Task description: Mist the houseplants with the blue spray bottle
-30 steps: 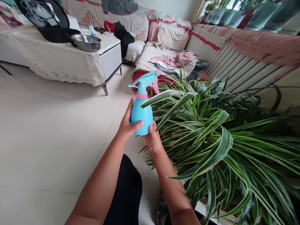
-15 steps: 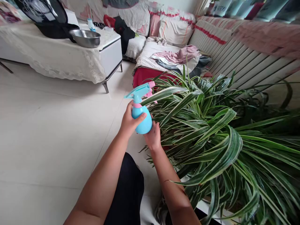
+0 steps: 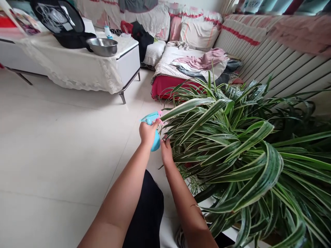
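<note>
Left hand (image 3: 148,133): grip clenched around the spray bottle (image 3: 156,144)
Right hand (image 3: 167,152): just beside the bottle; cannot tell whether its grip is closed or touching
Bottle: just left of the spider plant (image 3: 222,148), a leaf passing close above it
Worktop (image 3: 77,69): well left of the plant, bearing a steel bowl (image 3: 102,47)
Radiator (image 3: 281,65): right behind the plant
Sofa (image 3: 196,34): beyond the plant
</note>
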`<action>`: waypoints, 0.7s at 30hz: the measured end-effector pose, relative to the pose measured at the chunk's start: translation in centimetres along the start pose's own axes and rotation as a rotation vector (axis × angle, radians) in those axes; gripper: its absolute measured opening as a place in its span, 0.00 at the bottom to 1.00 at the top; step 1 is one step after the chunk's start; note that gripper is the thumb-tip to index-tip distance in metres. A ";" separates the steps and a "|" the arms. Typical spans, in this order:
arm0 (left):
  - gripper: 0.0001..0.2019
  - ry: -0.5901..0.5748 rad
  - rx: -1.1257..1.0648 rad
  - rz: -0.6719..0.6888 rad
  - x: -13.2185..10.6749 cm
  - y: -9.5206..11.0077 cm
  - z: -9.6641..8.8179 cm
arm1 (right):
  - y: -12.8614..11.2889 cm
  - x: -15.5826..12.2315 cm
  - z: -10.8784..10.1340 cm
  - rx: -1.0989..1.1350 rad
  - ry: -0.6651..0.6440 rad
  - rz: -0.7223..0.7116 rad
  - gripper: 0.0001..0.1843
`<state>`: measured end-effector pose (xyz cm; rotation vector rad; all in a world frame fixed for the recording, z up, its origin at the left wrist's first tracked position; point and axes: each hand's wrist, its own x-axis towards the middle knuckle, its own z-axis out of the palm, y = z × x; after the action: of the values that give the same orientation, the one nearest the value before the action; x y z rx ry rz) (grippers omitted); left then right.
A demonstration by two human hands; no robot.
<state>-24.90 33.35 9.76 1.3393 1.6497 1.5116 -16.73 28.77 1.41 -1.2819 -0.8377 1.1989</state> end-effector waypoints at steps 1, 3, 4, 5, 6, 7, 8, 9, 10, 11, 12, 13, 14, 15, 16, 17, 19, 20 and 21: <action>0.16 0.005 0.014 0.004 0.1 -0.2 -0.1 | -0.7 -0.1 -0.1 -0.064 -0.005 -0.030 0.25; 0.17 0.026 0.054 0.017 0.1 -0.4 -0.4 | -2.2 -0.6 0.0 -0.182 -0.013 -0.088 0.23; 0.17 0.034 0.075 0.025 0.1 -0.4 -0.5 | -3.0 -0.9 0.1 -0.238 -0.010 -0.106 0.21; 0.18 0.038 0.093 0.029 0.0 -0.4 -0.6 | -3.7 -1.4 0.2 -0.294 -0.003 -0.114 0.17; 0.18 0.034 0.105 0.035 0.0 -0.4 -0.6 | -4.3 -1.9 0.2 -0.345 0.006 -0.113 0.12; 0.18 0.028 0.111 0.040 -0.1 -0.3 -0.7 | -5.0 -2.6 0.2 -0.390 0.013 -0.107 0.07; 0.18 0.019 0.111 0.042 -0.2 -0.2 -0.6 | -5.6 -3.2 0.1 -0.425 0.017 -0.101 0.07; 0.18 0.009 0.106 0.039 -0.3 -0.1 -0.6 | -6.2 -3.9 -0.1 -0.452 0.017 -0.099 0.12; 0.19 0.008 0.095 0.026 -0.4 0.0 -0.6 | -6.8 -4.5 -0.3 -0.475 0.010 -0.104 0.15; 0.21 0.013 0.075 0.007 -0.5 0.1 -0.5 | -7.4 -4.9 -0.4 -0.484 0.005 -0.124 0.15; 0.23 0.021 0.049 -0.011 -0.7 0.2 -0.4 | -7.9 -5.1 -0.5 -0.462 0.015 -0.161 0.14; 0.25 0.032 0.024 -0.026 -1.0 0.3 -0.3 | -8.4 -5.0 -0.4 -0.385 0.044 -0.197 0.13; 0.27 0.047 0.002 -0.033 -1.2 0.5 -0.3 | -8.7 -4.5 -0.3 -0.268 0.083 -0.223 0.12; 0.28 0.067 -0.012 -0.038 -1.4 0.6 -0.2 | -8.9 -3.6 0.0 -0.126 0.130 -0.242 0.11; 0.29 0.086 -0.020 -0.043 -1.5 0.7 0.0 | -9.0 -2.5 0.4 0.056 0.165 -0.211 0.09; 0.29 0.102 -0.025 -0.051 -1.7 0.9 0.1 | -9.0 -1.2 0.8 0.131 0.142 -0.165 0.09; 0.29 0.129 -0.045 -0.078 -1.8 1.1 0.2 | -8.7 1.4 1.7 0.202 0.041 -0.074 0.14; 0.29 0.137 -0.062 -0.089 -1.9 1.2 0.3 | -8.5 2.5 2.1 0.224 -0.019 -0.030 0.16; 0.29 0.145 -0.080 -0.101 -1.9 1.2 0.3 | -8.3 3.4 2.3 0.248 -0.072 0.009 0.16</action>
<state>-23.54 31.64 10.39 1.1097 1.6984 1.6294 -16.66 33.53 9.31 -1.0470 -0.7100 1.3185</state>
